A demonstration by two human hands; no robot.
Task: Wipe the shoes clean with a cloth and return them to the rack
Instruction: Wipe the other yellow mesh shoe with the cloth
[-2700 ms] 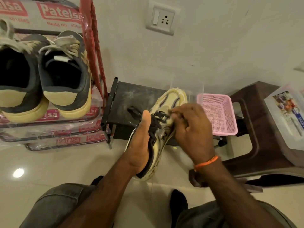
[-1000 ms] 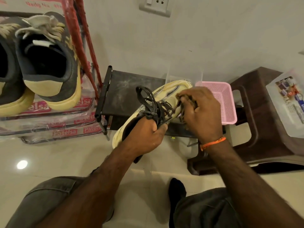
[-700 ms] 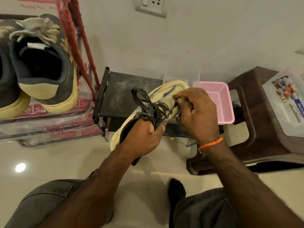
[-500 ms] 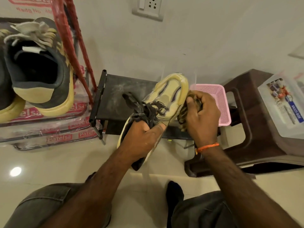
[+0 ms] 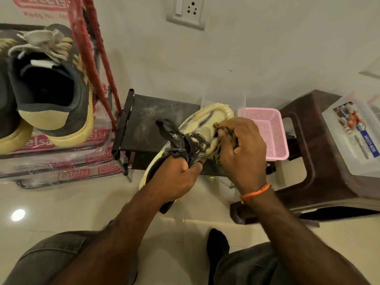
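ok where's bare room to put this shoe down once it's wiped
The dusty black shelf, between the red rack post and the pink basket, shows bare top. The left rack tier is crowded with dark sneakers.

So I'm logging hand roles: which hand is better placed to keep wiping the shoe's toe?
The right hand: it grips the cloth against the toe of the yellow shoe, while the left hand grips the shoe, steadying it.

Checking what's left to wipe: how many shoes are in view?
3. A cream shoe is held in both hands; two dark shoes sit side by side on the rack, the leftmost cropped. Others may lie outside view.
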